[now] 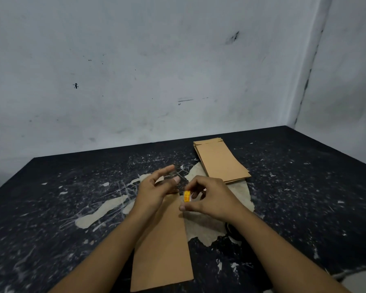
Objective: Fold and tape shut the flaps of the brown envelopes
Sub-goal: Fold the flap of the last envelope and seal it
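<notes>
Scuffed black counter (51, 208) — right hand (211, 199) pinches a yellow tape roll (187, 196), left hand (154, 191) open-fingered over a brown envelope (163, 250).

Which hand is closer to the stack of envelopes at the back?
Right. The right hand, holding the tape roll, sits just in front of the stack; the left hand is farther left.

— What can't you make out?
— The far end of the near envelope (163, 246) is hidden under both hands, so its flap cannot be read.
— The tape?
— The right hand (211, 199) covers most of the yellow roll (187, 196); any strip toward the left hand (154, 191) is too blurred to tell.
— Anything else?
— A dark round thing (230, 229) sits mostly behind the right forearm. The table (51, 218) runs off the bottom edge.
</notes>
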Demonstrator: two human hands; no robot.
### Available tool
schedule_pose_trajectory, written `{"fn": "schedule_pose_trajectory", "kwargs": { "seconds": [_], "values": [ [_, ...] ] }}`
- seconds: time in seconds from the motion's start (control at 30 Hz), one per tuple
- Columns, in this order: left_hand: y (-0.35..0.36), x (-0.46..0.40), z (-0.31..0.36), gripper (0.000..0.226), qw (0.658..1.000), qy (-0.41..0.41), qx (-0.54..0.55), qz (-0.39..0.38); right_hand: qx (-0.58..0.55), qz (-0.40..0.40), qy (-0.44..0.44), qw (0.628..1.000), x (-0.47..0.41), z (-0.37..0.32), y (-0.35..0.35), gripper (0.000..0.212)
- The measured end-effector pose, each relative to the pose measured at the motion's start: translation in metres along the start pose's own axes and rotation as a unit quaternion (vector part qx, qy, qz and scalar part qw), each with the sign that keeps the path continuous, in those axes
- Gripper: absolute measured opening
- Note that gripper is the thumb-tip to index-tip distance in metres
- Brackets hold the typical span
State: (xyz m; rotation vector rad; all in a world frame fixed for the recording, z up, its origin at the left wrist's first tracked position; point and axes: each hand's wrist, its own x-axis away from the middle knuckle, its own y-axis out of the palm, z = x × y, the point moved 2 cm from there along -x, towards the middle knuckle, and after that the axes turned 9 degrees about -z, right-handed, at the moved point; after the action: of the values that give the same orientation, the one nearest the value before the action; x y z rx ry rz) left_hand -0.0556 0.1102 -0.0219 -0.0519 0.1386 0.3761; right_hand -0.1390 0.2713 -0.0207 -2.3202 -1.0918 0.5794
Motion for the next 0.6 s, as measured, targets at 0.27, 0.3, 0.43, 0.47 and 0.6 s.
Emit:
{"fn": "schedule_pose_trajectory", "kwargs": {
  "seconds": [0.27, 0.3, 0.43, 0.47, 0.6],
  "values": [
    [-0.016, -0.002, 0.005, 0.018, 0.999, 0.019, -0.002, 0.036, 0.177, -0.035, 0.063, 0.982, -0.003, 0.019, -0.007, 0.045],
    [-0.017, -0.003, 0.005, 0.018, 0.999, 0.020, 0.009, 0.037, 0.200, -0.050, 0.068, 0.976, -0.003, 0.021, -0.006, 0.046],
    [-0.018, -0.006, 0.004, 0.019, 0.999, 0.010, 0.037, 0.020, 0.224, -0.082, 0.066, 0.969, -0.003, 0.023, -0.007, 0.053],
    [-0.018, -0.006, 0.004, 0.020, 0.999, 0.007, 0.047, 0.014, 0.207, -0.076, 0.056, 0.974, -0.003, 0.020, -0.008, 0.052],
    [-0.012, -0.003, 0.004, 0.025, 0.994, -0.008, 0.099, -0.042, -0.054, -0.047, 0.042, 0.997, -0.003, 0.011, -0.007, 0.034]
  ]
}}
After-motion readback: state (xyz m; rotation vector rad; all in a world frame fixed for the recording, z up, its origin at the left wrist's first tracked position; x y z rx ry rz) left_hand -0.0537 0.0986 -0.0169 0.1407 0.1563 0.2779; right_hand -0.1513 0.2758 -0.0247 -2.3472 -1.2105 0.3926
